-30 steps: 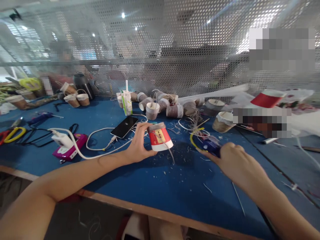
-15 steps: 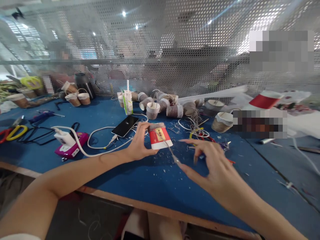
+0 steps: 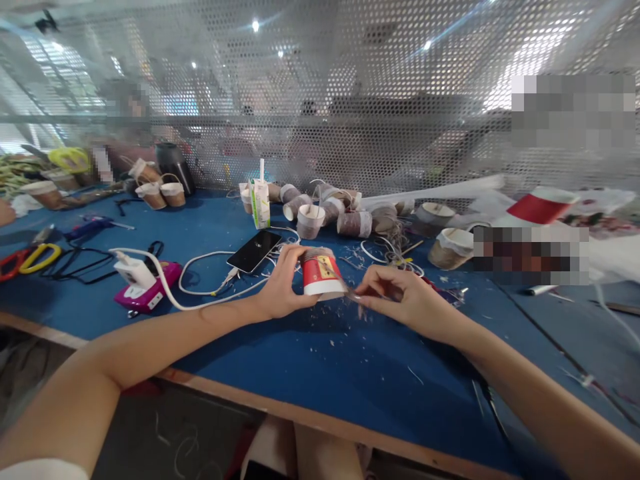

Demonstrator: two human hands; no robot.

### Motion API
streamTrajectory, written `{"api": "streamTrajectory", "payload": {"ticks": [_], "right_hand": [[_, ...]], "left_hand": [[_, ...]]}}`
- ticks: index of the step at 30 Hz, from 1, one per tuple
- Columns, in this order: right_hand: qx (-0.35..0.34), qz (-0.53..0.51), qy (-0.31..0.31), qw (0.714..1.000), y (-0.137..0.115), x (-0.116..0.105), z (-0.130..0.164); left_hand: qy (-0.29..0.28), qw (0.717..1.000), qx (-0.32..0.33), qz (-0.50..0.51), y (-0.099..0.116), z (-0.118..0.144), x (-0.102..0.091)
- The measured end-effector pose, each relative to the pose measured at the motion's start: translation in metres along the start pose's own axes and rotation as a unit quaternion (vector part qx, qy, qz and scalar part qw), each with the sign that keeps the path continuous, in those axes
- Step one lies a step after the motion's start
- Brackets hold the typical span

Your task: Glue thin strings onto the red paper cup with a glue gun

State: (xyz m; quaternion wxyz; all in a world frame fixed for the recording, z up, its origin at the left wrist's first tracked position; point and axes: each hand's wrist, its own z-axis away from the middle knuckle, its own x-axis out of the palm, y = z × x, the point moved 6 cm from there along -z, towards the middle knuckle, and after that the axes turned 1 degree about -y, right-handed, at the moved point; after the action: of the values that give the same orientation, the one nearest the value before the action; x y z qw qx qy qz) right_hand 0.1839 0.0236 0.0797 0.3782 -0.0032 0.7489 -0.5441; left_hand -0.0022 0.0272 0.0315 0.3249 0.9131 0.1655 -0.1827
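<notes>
My left hand (image 3: 281, 287) grips a red and white paper cup (image 3: 320, 273), held upside down above the blue table (image 3: 320, 360). A band of twine is wound around the cup's top end. My right hand (image 3: 400, 300) is beside the cup on its right, fingers pinched on a thin strand of twine (image 3: 353, 294) that hangs from the cup. Small scraps of twine lie on the table under both hands.
A black phone (image 3: 254, 251) on a white cable lies just behind the cup. Several twine-wrapped cups (image 3: 350, 217) and a small carton (image 3: 261, 203) stand further back. A pink box with a white charger (image 3: 145, 287) and yellow scissors (image 3: 37, 257) lie left. A perforated screen closes the far side.
My right hand let go of a blue tool on the table, moved left to the cup and pinched the loose twine strand. My left hand kept holding the cup.
</notes>
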Motion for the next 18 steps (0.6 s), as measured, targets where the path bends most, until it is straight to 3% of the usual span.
{"api": "streamTrajectory", "payload": {"ticks": [3,8,10,13,18], "right_hand": [[0.024,-0.046,-0.009,0.999,0.007,-0.004,-0.001],[0.037,-0.081,0.049,0.995,0.022,-0.025,-0.001],[0.053,-0.087,0.037,0.994,0.030,-0.031,-0.001],[0.100,-0.099,0.000,0.990,0.040,-0.035,-0.001],[0.122,-0.199,0.077,0.969,0.043,-0.052,0.002]], "left_hand": [[-0.014,1.000,-0.013,0.011,-0.002,-0.001,0.001],[-0.055,0.998,-0.023,0.036,-0.002,-0.001,0.002],[-0.064,0.996,-0.028,0.062,-0.005,0.000,0.003],[-0.061,0.986,-0.053,0.144,-0.013,0.001,0.005],[-0.014,0.947,-0.107,0.304,-0.029,0.003,0.009]]}}
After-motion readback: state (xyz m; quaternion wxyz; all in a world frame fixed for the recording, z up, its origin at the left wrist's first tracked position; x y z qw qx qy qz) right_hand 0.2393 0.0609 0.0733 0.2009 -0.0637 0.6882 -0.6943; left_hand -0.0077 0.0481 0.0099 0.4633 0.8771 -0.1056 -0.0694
